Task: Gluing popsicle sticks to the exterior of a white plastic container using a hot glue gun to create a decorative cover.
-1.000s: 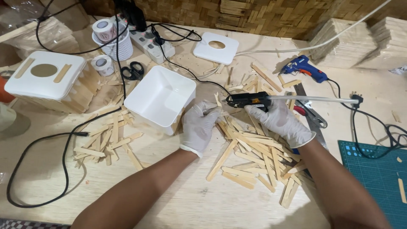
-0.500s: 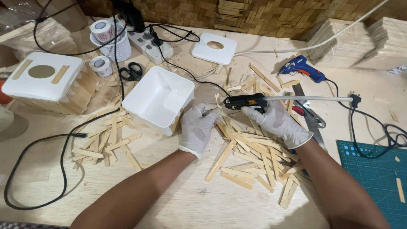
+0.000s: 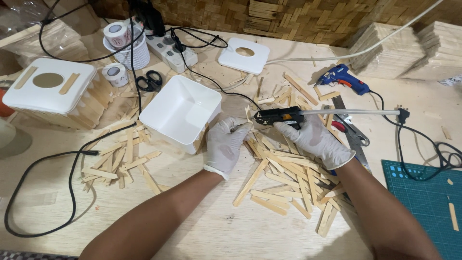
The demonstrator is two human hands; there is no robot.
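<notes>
Gluing a wooden stick beside the white box

Right hand (image 3: pixel 315 139) grips the black glue gun (image 3: pixel 279 116); left hand (image 3: pixel 225 144) pinches a stick (image 3: pixel 249 115), box (image 3: pixel 180 111) at its ten o'clock.

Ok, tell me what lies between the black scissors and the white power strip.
Head view: a black cable runs down between scissors and power strip.

The light was warm and even, coming from above; shadows under the cables were soft. Edges curved slightly, the picture stayed sharp.
</notes>
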